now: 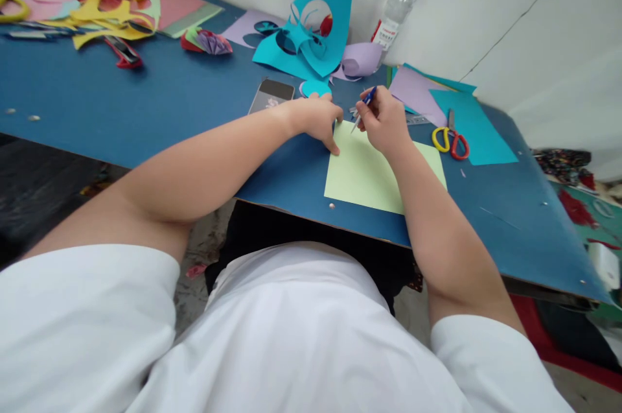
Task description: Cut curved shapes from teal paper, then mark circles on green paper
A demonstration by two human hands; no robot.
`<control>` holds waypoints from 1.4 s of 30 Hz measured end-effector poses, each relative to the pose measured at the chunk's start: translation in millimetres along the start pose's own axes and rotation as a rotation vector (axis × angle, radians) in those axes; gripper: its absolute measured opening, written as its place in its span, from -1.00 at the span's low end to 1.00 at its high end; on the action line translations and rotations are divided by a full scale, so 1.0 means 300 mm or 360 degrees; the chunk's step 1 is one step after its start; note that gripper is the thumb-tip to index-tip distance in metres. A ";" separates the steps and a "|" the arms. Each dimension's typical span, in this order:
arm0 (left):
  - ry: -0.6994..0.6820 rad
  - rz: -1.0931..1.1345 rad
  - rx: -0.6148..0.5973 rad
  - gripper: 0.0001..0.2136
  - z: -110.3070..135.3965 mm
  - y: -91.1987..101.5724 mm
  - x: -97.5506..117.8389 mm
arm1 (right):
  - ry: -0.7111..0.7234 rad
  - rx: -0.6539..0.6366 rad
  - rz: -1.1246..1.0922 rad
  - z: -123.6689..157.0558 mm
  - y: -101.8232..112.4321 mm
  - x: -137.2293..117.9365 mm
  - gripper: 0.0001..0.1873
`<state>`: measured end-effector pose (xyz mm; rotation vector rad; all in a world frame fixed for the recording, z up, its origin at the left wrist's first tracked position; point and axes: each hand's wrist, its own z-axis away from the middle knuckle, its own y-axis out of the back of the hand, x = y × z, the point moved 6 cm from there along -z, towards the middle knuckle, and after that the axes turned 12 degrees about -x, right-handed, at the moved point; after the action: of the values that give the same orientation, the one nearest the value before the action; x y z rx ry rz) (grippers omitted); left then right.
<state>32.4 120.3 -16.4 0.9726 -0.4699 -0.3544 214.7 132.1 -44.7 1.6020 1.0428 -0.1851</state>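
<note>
A light green sheet of paper (367,170) lies near the table's front edge. My right hand (383,118) is closed around a slim blue-and-white pen (371,96), its pointed end over the sheet's upper left part. I cannot make out whether the tip touches the paper. My left hand (318,120) has its fingers apart, with the thumb at the sheet's left edge. Just beyond its fingers lies a cyan paper circle (315,87). Small blue-and-white parts near the right fingers are partly hidden and unclear.
Scissors (451,141) with yellow and red handles lie right of the sheet. A phone (272,95), cut cyan paper (311,37) and a plastic bottle (398,1) are farther back. Yellow scraps (104,1) and a red utility knife (124,53) lie at left.
</note>
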 end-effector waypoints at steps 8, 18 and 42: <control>0.0027 -0.0057 0.0016 0.13 0.013 0.003 0.001 | 0.0080 -0.0066 -0.0015 -0.004 -0.005 -0.020 -0.28; 0.0016 -0.0060 0.0015 0.15 0.010 0.001 0.001 | 0.0039 -0.0021 -0.0051 -0.010 -0.006 0.027 -0.25; 0.0023 -0.0039 0.0019 0.18 0.008 0.002 0.003 | 0.0020 -0.0078 0.0025 -0.004 -0.004 0.025 -0.35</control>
<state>31.8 118.5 -14.5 0.9923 -0.4478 -0.3669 217.9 136.9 -49.7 1.5681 1.0367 -0.1382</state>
